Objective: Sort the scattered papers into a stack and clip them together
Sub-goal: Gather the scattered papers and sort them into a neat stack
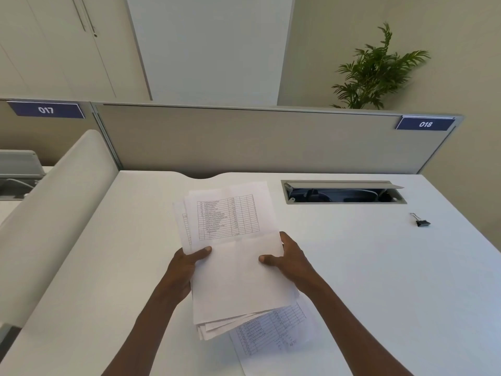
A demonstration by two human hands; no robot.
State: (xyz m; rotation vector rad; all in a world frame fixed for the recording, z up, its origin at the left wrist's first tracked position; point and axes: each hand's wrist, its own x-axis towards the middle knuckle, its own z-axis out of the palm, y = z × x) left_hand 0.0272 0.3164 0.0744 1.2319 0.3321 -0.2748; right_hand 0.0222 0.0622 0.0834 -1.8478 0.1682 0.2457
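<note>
Both hands hold a loose stack of papers over a white tabletop, with the clip lying apart to the right.

The left hand (181, 270) grips the left edge of the papers (238, 272) and the right hand (290, 260) the right edge; the fingers are closed on the sheets, thumbs on top. The stack is uneven, its corners fanning out at top left and at the bottom. One printed sheet (271, 335) lies flat under its lower end. The clip (421, 221) sits well apart, near the right edge of the tabletop (379, 280), below an open cable slot (343, 191). Bare surface lies on both sides of the hands. A grey partition (244, 142) bounds the far edge, with labels 017 (46, 110) and 018 (425, 124). A plant (376, 71) stands behind it.
</note>
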